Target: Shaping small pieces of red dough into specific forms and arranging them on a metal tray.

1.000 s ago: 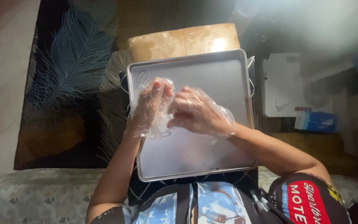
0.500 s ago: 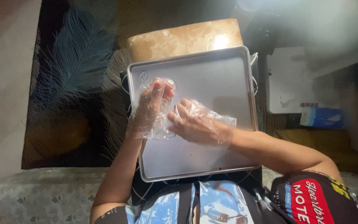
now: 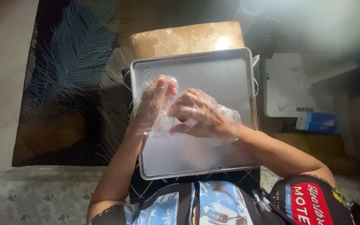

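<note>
Head view looks straight down on a metal baking tray [image 3: 226, 79] resting across the person's lap. Both hands hover over the tray's left half, each inside a thin clear plastic glove. Left hand [image 3: 153, 104] sits at about nine o'clock on the tray, fingers pointing toward twelve and loosely curled; its glove [image 3: 140, 121] bunches at the wrist. Right hand [image 3: 201, 116] lies just beside it toward the centre, its fingertips [image 3: 175, 110] touching the left hand's glove near the palm, seemingly pinching the film. The left grip is loose and grasps nothing solid; whether the right grip is truly clenched on the plastic I cannot tell.

At twelve o'clock, touching the tray's far edge, stands a tan marbled box [image 3: 188, 37]. A dark rug with a blue feather pattern [image 3: 71, 54] spreads from nine to eleven o'clock. At three o'clock, well apart, lies a small blue and white packet [image 3: 317, 121] beside a pale sheet [image 3: 288, 87].
</note>
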